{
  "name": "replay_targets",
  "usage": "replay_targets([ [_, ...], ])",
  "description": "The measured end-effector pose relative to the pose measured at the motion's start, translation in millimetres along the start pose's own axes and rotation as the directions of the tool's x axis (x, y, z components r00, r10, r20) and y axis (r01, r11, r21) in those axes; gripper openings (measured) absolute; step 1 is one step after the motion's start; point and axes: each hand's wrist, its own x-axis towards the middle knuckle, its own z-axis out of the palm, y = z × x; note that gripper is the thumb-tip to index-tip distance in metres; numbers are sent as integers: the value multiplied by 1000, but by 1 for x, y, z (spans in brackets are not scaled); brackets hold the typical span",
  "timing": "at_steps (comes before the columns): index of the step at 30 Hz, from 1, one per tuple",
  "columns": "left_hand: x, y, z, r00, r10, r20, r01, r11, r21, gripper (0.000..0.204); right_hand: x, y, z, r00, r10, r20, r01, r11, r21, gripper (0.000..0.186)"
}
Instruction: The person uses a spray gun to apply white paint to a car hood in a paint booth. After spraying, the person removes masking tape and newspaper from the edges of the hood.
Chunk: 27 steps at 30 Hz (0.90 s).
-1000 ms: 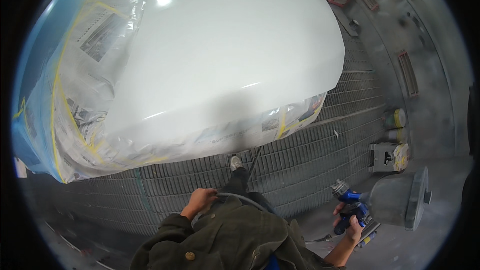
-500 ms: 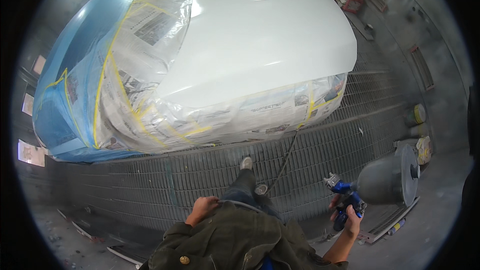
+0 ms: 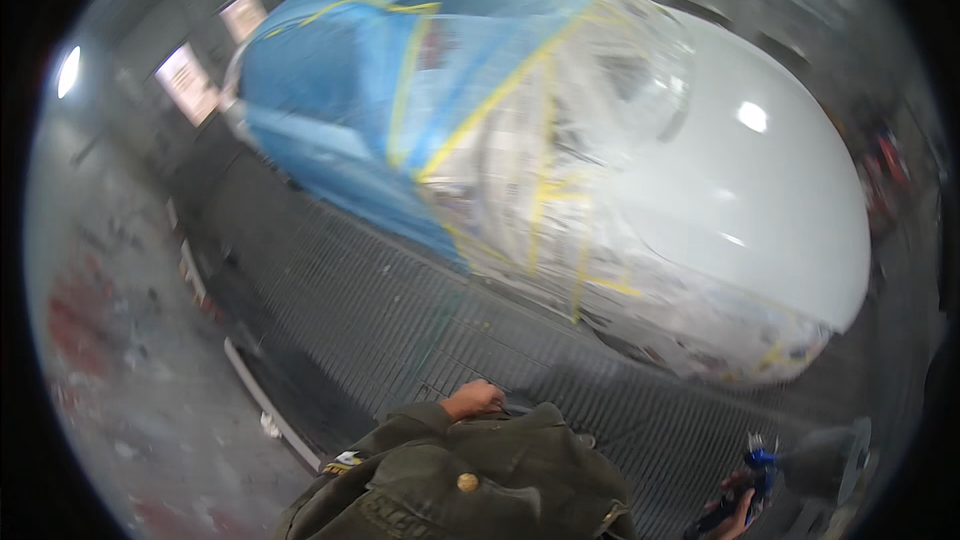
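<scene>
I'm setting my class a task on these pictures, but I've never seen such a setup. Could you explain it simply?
There is no robot: a person works bare-handed. Each picture comes from the left of two head-worn fisheye cameras looking down, so straight edges bend. The right hand holds a blue spray gun with a large cup. The left hand is at the jacket front; its grip is unclear. Ahead, blue sheeting covers the car's left end in view; its white hood is bare.
</scene>
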Motion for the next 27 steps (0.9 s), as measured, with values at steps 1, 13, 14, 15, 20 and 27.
replay_targets([
  [1, -10, -19, -4, 1000, 18, -16, -19, 999, -41, 30, -3, -7, 21, 999, -22, 32, 23, 999, -27, 29],
  [13, -90, -161, -54, 987, -3, -161, -45, 954, -296, 24, -59, 3, 177, 985, 156, -68, -164, 977, -137, 25],
  [14, -98, -161, -58, 991, -55, -125, 12, 946, -325, 25, -67, 1, 180, 981, 173, -86, -182, 977, -110, 33],
  [15, -116, -165, -66, 986, -135, -98, 92, 931, -354, 26, -70, -1, 194, 976, 204, -71, -210, 974, -84, 41],
  [20, -104, -195, -63, 981, -178, -80, 132, 906, -402, 33, -85, -23, 204, 994, 109, -6, -109, 993, -37, 39],
  [27, -84, -199, -71, 993, -106, -56, 80, 933, -351, 32, -101, -37, 208, 999, 41, -31, -42, 999, -4, 41],
])
